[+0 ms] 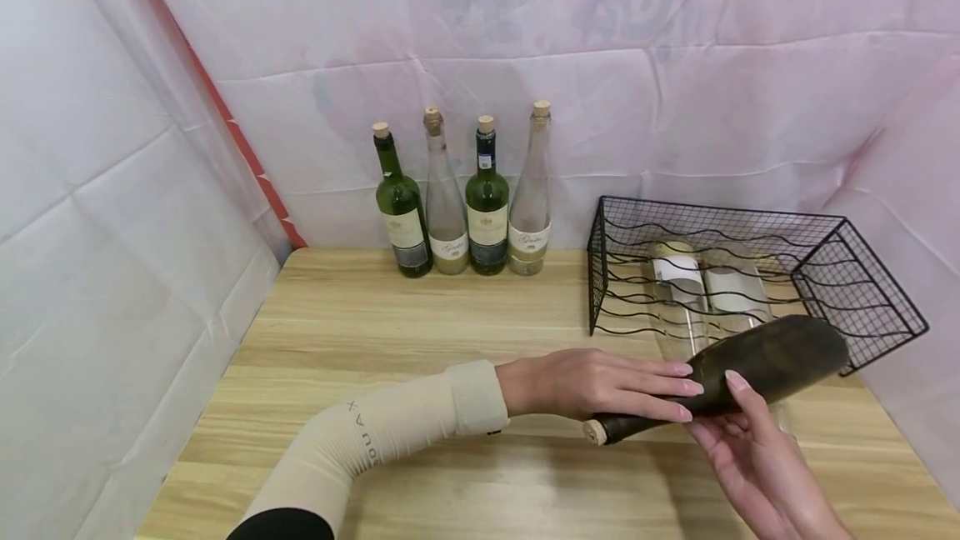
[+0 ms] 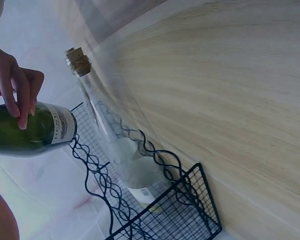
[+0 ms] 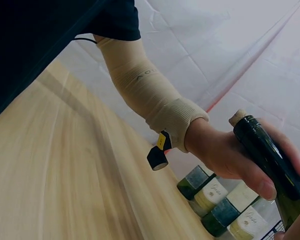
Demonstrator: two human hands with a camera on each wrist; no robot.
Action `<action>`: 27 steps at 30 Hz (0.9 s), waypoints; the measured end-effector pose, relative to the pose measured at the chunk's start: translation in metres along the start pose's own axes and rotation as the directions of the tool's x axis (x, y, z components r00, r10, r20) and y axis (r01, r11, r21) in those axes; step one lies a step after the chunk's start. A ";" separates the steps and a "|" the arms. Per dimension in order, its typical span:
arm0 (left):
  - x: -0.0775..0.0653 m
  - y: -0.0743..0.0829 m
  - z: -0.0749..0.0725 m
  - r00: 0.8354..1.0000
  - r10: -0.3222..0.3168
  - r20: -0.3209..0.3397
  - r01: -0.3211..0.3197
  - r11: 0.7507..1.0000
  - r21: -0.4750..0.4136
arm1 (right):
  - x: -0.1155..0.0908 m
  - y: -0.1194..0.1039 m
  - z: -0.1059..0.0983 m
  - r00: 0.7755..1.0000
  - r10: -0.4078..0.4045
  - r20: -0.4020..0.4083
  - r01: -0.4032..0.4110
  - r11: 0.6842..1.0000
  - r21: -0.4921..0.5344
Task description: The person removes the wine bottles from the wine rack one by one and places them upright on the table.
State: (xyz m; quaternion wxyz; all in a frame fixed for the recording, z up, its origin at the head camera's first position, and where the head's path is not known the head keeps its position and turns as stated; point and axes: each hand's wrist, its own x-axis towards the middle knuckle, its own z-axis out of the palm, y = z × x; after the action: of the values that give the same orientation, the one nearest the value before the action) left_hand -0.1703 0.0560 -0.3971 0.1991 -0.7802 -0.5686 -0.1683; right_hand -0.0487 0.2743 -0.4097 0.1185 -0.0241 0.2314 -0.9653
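Observation:
A dark green wine bottle (image 1: 795, 357) lies tilted across both hands, over the front edge of the wire rack. Its corked neck points left and its base points right toward the rack. My left hand (image 1: 600, 382) holds the neck, with the thumb along one side in the right wrist view. My right hand (image 1: 765, 465) grips the bottle's body from below, thumb on top. In the left wrist view the bottle's white label (image 2: 62, 124) shows near its base. Two clear glass bottles (image 1: 681, 323) lie side by side in the black wire rack (image 1: 862, 273).
Four corked bottles stand in a row against the back sheet: a green bottle (image 1: 405, 223), a clear bottle (image 1: 447, 223), another green bottle (image 1: 487, 223) and another clear bottle (image 1: 529, 223). White sheeting (image 1: 480, 65) encloses the wooden table (image 1: 337, 315).

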 end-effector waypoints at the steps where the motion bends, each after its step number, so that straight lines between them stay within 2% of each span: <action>1: 0.001 0.000 -0.001 1.000 0.004 -0.003 -0.004 1.000 0.008 | 0.000 0.000 0.001 1.000 -0.004 0.013 0.004 1.000 -0.006; 7: 0.002 0.000 -0.006 0.999 0.023 -0.027 -0.021 0.998 0.051 | 0.003 -0.001 0.004 0.997 -0.010 0.078 0.015 0.998 -0.065; 12: 0.002 0.001 -0.015 0.999 0.032 -0.026 -0.030 0.995 0.092 | 0.005 -0.005 0.009 0.996 0.032 0.087 -0.023 0.994 -0.108; 16: 0.001 0.003 -0.022 0.999 0.031 -0.030 -0.027 0.992 0.121 | 0.007 -0.007 0.014 0.990 0.061 0.128 -0.042 0.988 -0.146; 22: -0.003 0.005 -0.032 0.994 0.002 -0.106 0.012 0.991 0.133 | 0.010 -0.011 0.017 0.982 0.106 0.154 -0.070 0.973 -0.221; 25: -0.004 0.006 -0.036 0.989 0.003 -0.147 0.014 0.993 0.115 | 0.012 -0.012 0.015 0.986 0.088 0.142 -0.047 0.961 -0.272; 27: -0.004 0.007 -0.038 0.980 -0.018 -0.196 0.030 0.998 0.062 | 0.014 -0.014 0.012 0.989 0.058 0.135 -0.015 0.953 -0.302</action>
State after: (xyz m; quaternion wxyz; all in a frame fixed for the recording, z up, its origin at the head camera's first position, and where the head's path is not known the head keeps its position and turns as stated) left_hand -0.1665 0.0315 -0.3666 0.2772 -0.7461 -0.5608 -0.2281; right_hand -0.0637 0.2778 -0.3930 0.1475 -0.1061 0.3666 -0.9125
